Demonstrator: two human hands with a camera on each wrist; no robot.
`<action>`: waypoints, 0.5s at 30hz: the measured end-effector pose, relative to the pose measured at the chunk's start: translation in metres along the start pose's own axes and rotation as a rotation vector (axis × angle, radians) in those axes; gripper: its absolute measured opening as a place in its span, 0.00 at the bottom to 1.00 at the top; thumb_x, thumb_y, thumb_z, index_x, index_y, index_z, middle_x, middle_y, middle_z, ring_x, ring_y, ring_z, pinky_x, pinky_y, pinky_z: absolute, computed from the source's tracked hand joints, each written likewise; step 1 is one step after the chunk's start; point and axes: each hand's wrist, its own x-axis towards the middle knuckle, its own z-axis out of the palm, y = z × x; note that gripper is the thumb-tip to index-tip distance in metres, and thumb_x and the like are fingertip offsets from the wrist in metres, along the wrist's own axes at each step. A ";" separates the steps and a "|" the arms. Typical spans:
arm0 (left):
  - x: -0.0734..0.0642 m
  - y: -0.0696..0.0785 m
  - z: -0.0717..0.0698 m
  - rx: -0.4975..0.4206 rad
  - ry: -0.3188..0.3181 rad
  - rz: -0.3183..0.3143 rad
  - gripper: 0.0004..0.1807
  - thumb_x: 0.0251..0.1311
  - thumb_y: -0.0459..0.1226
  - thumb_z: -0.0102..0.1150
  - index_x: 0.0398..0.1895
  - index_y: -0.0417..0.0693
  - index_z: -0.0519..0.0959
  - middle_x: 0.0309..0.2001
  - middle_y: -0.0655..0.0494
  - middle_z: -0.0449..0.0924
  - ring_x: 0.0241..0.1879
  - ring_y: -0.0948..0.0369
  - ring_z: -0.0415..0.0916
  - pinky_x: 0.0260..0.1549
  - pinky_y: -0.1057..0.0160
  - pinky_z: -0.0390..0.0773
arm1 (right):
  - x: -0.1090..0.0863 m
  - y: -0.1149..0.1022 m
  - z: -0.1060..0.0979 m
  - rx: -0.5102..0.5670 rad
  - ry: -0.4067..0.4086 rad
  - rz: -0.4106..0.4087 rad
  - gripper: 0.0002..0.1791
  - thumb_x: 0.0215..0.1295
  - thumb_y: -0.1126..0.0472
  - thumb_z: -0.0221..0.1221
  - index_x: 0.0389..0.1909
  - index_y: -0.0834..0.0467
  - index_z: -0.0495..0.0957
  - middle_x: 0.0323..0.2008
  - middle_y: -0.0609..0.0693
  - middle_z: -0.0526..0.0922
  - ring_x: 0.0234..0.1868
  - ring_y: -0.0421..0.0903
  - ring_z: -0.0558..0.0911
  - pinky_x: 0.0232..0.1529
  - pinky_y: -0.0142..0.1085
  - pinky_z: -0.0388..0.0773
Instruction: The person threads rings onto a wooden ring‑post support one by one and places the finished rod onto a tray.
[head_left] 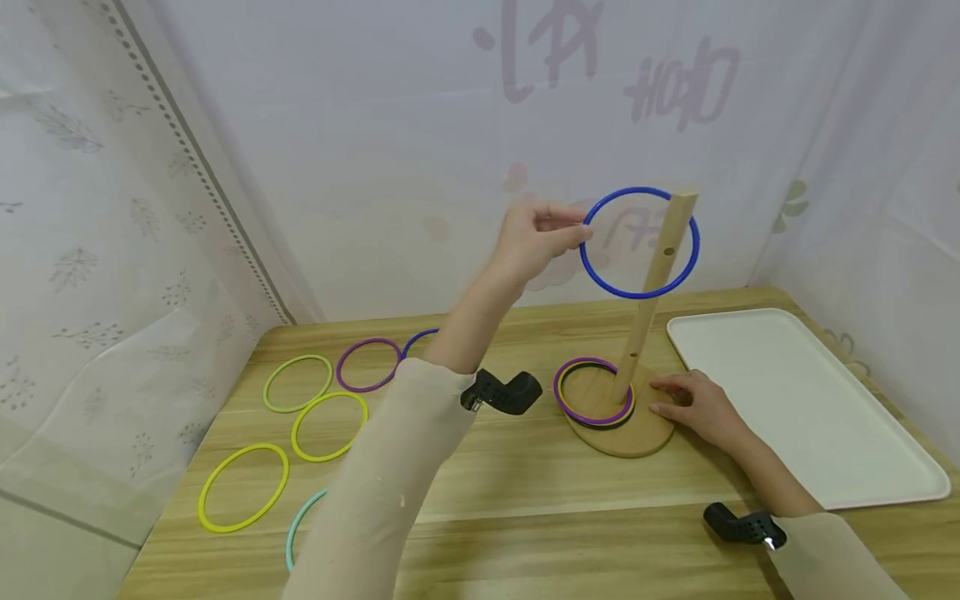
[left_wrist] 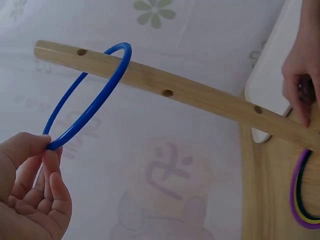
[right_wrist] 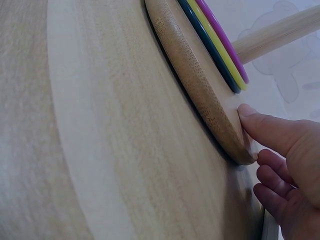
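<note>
My left hand pinches a blue ring by its left edge between thumb and fingertips. That ring encircles the upper part of a tilted-looking wooden post with small holes along it. At the post's foot, a purple ring, a yellow ring and a dark ring lie stacked around it on the round wooden base. My right hand holds the base's right edge, its thumb on top and fingers against the rim.
On the table's left lie a lime ring, two yellow rings, a purple ring and, partly behind my left arm, another blue ring and a turquoise ring. A white tray lies at the right. Patterned curtains hang behind.
</note>
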 end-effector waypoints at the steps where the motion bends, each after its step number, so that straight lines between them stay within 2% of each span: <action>1: 0.000 -0.006 0.001 -0.007 0.001 -0.026 0.10 0.54 0.33 0.64 0.40 0.40 0.81 0.32 0.50 0.82 0.33 0.58 0.78 0.36 0.66 0.76 | 0.000 0.000 0.000 0.001 0.001 -0.001 0.18 0.51 0.61 0.67 0.43 0.65 0.80 0.35 0.55 0.76 0.37 0.50 0.73 0.37 0.41 0.71; 6: -0.002 -0.041 0.009 -0.020 -0.006 -0.153 0.11 0.54 0.33 0.63 0.41 0.39 0.81 0.33 0.49 0.83 0.36 0.55 0.79 0.34 0.67 0.77 | -0.001 0.001 0.000 -0.007 -0.001 0.000 0.18 0.51 0.61 0.67 0.43 0.65 0.80 0.35 0.55 0.77 0.37 0.49 0.74 0.37 0.40 0.71; 9: -0.006 -0.064 0.013 -0.017 0.001 -0.225 0.11 0.53 0.33 0.64 0.40 0.40 0.81 0.32 0.50 0.83 0.33 0.57 0.78 0.30 0.70 0.76 | -0.002 0.002 0.002 -0.007 -0.008 0.006 0.18 0.51 0.61 0.67 0.43 0.64 0.80 0.35 0.54 0.77 0.37 0.48 0.73 0.37 0.39 0.71; 12: -0.012 -0.085 0.016 -0.001 0.006 -0.276 0.10 0.52 0.32 0.64 0.39 0.39 0.82 0.32 0.49 0.83 0.30 0.60 0.78 0.28 0.71 0.75 | -0.003 0.003 0.002 0.002 -0.009 0.010 0.19 0.51 0.61 0.67 0.43 0.64 0.80 0.35 0.55 0.76 0.37 0.48 0.73 0.38 0.39 0.71; 15: -0.020 -0.105 0.018 0.001 0.006 -0.325 0.10 0.52 0.32 0.64 0.39 0.39 0.82 0.32 0.49 0.83 0.32 0.58 0.79 0.29 0.70 0.76 | -0.003 0.002 0.001 0.005 -0.002 0.008 0.19 0.51 0.61 0.67 0.43 0.65 0.80 0.36 0.55 0.77 0.38 0.49 0.74 0.38 0.39 0.72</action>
